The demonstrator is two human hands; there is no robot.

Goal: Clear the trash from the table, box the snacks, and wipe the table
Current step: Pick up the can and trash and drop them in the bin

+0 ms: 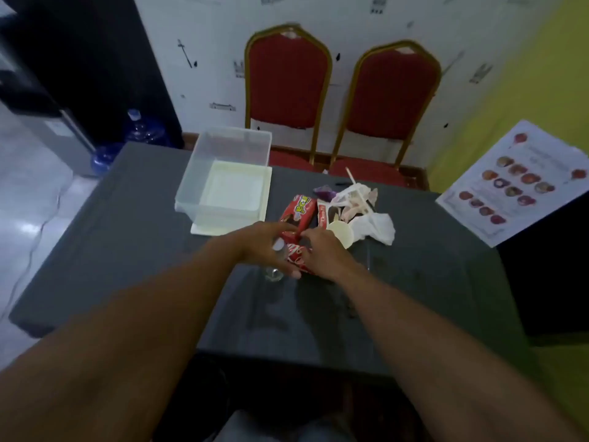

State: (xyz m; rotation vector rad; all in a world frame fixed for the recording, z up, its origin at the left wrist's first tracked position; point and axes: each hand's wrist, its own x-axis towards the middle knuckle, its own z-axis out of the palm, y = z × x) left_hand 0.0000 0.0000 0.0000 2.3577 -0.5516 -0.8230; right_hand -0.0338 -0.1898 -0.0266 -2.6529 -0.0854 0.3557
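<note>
A clear plastic bottle (294, 254) with a red label lies tilted at the middle of the dark grey table (134, 237). My left hand (261, 247) wraps it from the left, and my right hand (326, 255) grips its labelled part from the right. Just behind my hands lie a red snack packet (298, 210) and a red-and-white snack packet (322, 213). To their right sit a paper cup (341, 235), a crumpled white tissue (377, 228), clear wrappers with a straw (353, 194) and a purple wrapper (325, 191).
A clear plastic box (194, 177) stands at the back left of the table on a cream lid (204, 229). Two red chairs (288, 90) stand behind the table. A printed sheet (516, 183) lies on a dark surface at the right. A blue water jug (140, 129) stands on the floor.
</note>
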